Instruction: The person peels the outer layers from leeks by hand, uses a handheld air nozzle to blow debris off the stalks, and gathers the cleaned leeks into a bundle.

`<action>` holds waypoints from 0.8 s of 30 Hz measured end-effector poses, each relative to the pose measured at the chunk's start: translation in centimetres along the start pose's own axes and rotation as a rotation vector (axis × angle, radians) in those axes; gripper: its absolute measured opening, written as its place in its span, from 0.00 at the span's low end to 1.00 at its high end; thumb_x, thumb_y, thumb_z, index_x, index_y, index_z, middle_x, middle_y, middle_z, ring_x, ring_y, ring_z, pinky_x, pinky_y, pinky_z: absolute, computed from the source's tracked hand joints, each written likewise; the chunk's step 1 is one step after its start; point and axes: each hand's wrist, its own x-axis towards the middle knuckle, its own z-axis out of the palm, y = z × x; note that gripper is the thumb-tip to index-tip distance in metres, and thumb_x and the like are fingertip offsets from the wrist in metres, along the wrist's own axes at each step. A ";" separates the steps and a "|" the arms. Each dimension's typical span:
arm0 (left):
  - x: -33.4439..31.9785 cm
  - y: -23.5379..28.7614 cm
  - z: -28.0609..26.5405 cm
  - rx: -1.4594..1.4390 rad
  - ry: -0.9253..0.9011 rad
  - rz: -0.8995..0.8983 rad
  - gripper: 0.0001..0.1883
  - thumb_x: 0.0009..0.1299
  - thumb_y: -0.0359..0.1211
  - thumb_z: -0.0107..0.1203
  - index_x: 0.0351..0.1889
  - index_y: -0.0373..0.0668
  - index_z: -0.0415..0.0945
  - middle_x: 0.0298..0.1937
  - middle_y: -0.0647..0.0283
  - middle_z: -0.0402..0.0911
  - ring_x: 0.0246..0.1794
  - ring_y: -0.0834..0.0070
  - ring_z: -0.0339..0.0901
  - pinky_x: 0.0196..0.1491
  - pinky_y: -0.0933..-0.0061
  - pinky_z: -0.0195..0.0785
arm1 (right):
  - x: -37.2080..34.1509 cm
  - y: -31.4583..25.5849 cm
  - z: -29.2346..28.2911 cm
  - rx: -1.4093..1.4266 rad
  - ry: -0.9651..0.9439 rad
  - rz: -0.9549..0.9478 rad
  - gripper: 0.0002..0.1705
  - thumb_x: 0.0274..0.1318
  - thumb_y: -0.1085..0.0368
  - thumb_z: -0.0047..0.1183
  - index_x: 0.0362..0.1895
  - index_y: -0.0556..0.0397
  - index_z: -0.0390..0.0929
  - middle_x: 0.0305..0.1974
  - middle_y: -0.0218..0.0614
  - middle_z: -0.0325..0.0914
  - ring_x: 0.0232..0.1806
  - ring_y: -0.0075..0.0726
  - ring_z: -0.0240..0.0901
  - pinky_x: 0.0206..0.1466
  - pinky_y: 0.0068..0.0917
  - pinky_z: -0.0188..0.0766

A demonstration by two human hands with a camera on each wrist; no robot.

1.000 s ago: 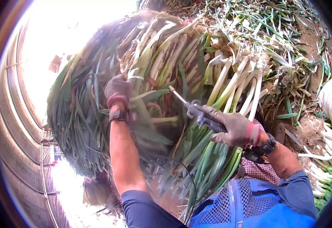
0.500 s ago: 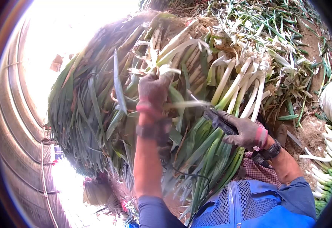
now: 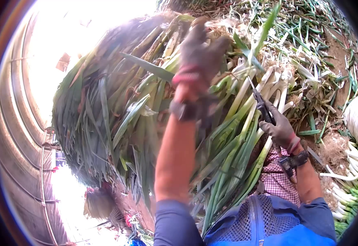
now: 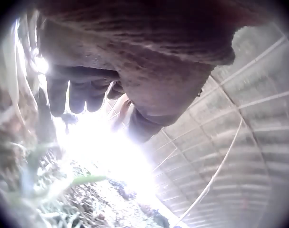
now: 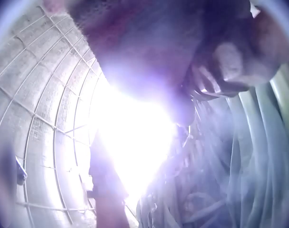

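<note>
My gloved left hand (image 3: pixel 201 55), blurred, is over the root ends of a large heap of long green onions (image 3: pixel 101 115). Its fingers are spread, and nothing shows in the palm. Just right of it a loose green leaf (image 3: pixel 266 30) hangs in the air. In the left wrist view the glove's fingers (image 4: pixel 78 97) extend loosely. My gloved right hand (image 3: pixel 281 129) grips a black air blow gun (image 3: pixel 262 105), its thin metal nozzle pointing up-left over white onion stalks (image 3: pixel 244 92). Glare hides most of the gun in the right wrist view.
Stripped leaves and peelings (image 3: pixel 310 45) litter the ground at upper right. Cleaned onions (image 3: pixel 349 197) lie in a pile at the right edge, below a pale rounded object (image 3: pixel 357 117). A ribbed plastic greenhouse wall (image 3: pixel 17 135) curves along the left.
My left hand has moved up and right, let go of the leafy onion material it gripped, and spread its fingers. My right hand has raised the blow gun and moved it slightly right.
</note>
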 end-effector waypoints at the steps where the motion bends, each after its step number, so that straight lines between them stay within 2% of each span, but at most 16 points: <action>1: -1.4 -2.8 -1.5 0.183 0.118 0.129 0.31 0.69 0.40 0.77 0.69 0.42 0.82 0.57 0.53 0.90 0.62 0.61 0.86 0.67 0.62 0.80 | -0.6 -0.2 -0.3 0.043 -0.067 0.013 0.53 0.69 0.60 0.64 0.89 0.64 0.52 0.65 0.40 0.79 0.57 0.26 0.82 0.64 0.24 0.78; 2: -2.6 -4.9 -4.1 0.466 0.137 0.168 0.30 0.69 0.43 0.77 0.67 0.44 0.83 0.60 0.49 0.90 0.64 0.54 0.86 0.69 0.55 0.79 | -0.9 -0.2 -0.4 0.085 -0.133 0.022 0.53 0.69 0.58 0.65 0.89 0.64 0.52 0.66 0.41 0.79 0.61 0.28 0.81 0.68 0.25 0.76; 3: -4.0 -7.2 -6.6 0.690 0.261 0.182 0.27 0.69 0.41 0.76 0.65 0.46 0.84 0.60 0.47 0.89 0.64 0.52 0.86 0.68 0.52 0.80 | -1.1 0.2 0.2 0.063 -0.152 -0.129 0.52 0.66 0.62 0.65 0.88 0.62 0.55 0.55 0.36 0.81 0.49 0.25 0.80 0.57 0.24 0.78; 4: -5.3 -7.8 -9.2 0.832 0.256 0.036 0.27 0.68 0.39 0.74 0.65 0.46 0.85 0.60 0.45 0.89 0.64 0.49 0.86 0.67 0.50 0.79 | -1.1 0.8 1.1 0.038 -0.172 -0.281 0.51 0.63 0.66 0.66 0.87 0.61 0.59 0.45 0.31 0.82 0.37 0.22 0.79 0.46 0.22 0.79; 5: -6.4 -9.3 -11.6 1.048 0.301 0.051 0.29 0.66 0.39 0.74 0.66 0.44 0.84 0.59 0.44 0.88 0.62 0.49 0.86 0.65 0.50 0.79 | -0.2 2.2 2.1 0.014 -0.180 -0.448 0.52 0.62 0.63 0.67 0.88 0.59 0.59 0.48 0.36 0.84 0.41 0.23 0.82 0.51 0.23 0.79; 8: -9.7 -11.6 -17.2 1.038 0.218 -0.100 0.29 0.68 0.43 0.73 0.66 0.41 0.85 0.59 0.46 0.89 0.60 0.49 0.86 0.63 0.51 0.78 | -0.8 -4.0 3.2 -0.034 -0.199 -0.234 0.53 0.62 0.59 0.67 0.88 0.56 0.58 0.49 0.41 0.84 0.43 0.28 0.85 0.56 0.27 0.81; 9: -10.4 -11.4 -18.1 0.997 0.138 -0.145 0.29 0.68 0.44 0.72 0.64 0.40 0.85 0.60 0.47 0.89 0.60 0.50 0.85 0.63 0.51 0.78 | -1.0 -5.7 3.5 0.012 -0.275 -0.187 0.54 0.62 0.58 0.67 0.89 0.53 0.58 0.47 0.47 0.86 0.42 0.36 0.87 0.57 0.33 0.82; 11: -10.4 -11.0 -18.6 0.961 0.056 -0.185 0.28 0.69 0.45 0.71 0.63 0.39 0.86 0.61 0.48 0.88 0.61 0.50 0.85 0.62 0.52 0.78 | -0.8 -6.5 5.0 -0.035 -0.296 -0.267 0.54 0.63 0.56 0.68 0.89 0.53 0.58 0.45 0.48 0.86 0.41 0.40 0.88 0.56 0.34 0.82; 13: -9.8 -10.6 -17.7 0.996 0.076 -0.211 0.18 0.70 0.43 0.70 0.51 0.42 0.90 0.50 0.52 0.91 0.50 0.54 0.89 0.56 0.54 0.80 | -0.6 -6.8 6.1 -0.141 -0.333 -0.420 0.55 0.65 0.51 0.70 0.89 0.51 0.57 0.42 0.50 0.87 0.39 0.47 0.89 0.54 0.37 0.83; 15: -9.5 -10.5 -15.9 0.930 0.152 -0.175 0.11 0.70 0.42 0.69 0.41 0.46 0.91 0.35 0.55 0.91 0.37 0.58 0.91 0.47 0.55 0.82 | 0.5 -7.3 6.7 -0.135 -0.239 -0.363 0.56 0.65 0.50 0.71 0.89 0.51 0.57 0.42 0.51 0.87 0.40 0.46 0.89 0.54 0.37 0.82; 16: -9.7 -10.6 -14.6 0.927 0.151 -0.170 0.11 0.70 0.42 0.69 0.41 0.46 0.91 0.35 0.55 0.91 0.37 0.58 0.91 0.47 0.55 0.82 | 0.9 -7.5 6.6 -0.129 -0.148 -0.309 0.56 0.65 0.49 0.72 0.89 0.51 0.57 0.42 0.51 0.86 0.40 0.46 0.89 0.55 0.38 0.82; 19: -10.4 -8.6 -10.3 0.917 -0.048 -0.041 0.11 0.70 0.42 0.70 0.42 0.47 0.92 0.35 0.55 0.92 0.37 0.59 0.91 0.46 0.58 0.82 | 0.3 -7.3 5.8 -0.096 -0.205 -0.347 0.56 0.65 0.52 0.72 0.89 0.52 0.57 0.42 0.52 0.86 0.41 0.44 0.89 0.55 0.36 0.81; 20: -10.6 -8.1 -9.3 0.739 -0.096 -0.128 0.13 0.70 0.43 0.72 0.45 0.47 0.92 0.36 0.54 0.92 0.38 0.59 0.92 0.46 0.58 0.83 | 0.0 -7.1 5.5 -0.077 -0.249 -0.381 0.55 0.64 0.52 0.71 0.89 0.52 0.57 0.43 0.52 0.86 0.41 0.44 0.88 0.55 0.35 0.81; 21: -10.5 -7.3 -8.8 0.559 -0.141 -0.213 0.15 0.69 0.44 0.74 0.48 0.47 0.92 0.37 0.54 0.93 0.39 0.59 0.92 0.47 0.58 0.83 | 0.6 -5.6 6.1 -0.084 -0.136 -0.526 0.55 0.63 0.53 0.71 0.88 0.53 0.59 0.46 0.51 0.86 0.44 0.44 0.88 0.57 0.35 0.80; 22: -9.8 -6.5 -9.2 0.559 -0.141 -0.213 0.15 0.69 0.44 0.74 0.48 0.47 0.92 0.37 0.54 0.93 0.39 0.59 0.92 0.47 0.58 0.83 | 0.5 -4.7 5.5 -0.084 -0.136 -0.526 0.55 0.63 0.53 0.71 0.88 0.53 0.59 0.46 0.51 0.86 0.44 0.44 0.88 0.57 0.35 0.80; 24: -7.7 -4.6 -10.6 0.792 0.172 -0.124 0.24 0.68 0.48 0.77 0.57 0.45 0.91 0.41 0.50 0.94 0.43 0.58 0.93 0.51 0.56 0.83 | 0.1 -4.9 4.0 -0.082 -0.158 -0.294 0.55 0.62 0.55 0.71 0.88 0.54 0.59 0.51 0.51 0.86 0.49 0.42 0.88 0.61 0.33 0.79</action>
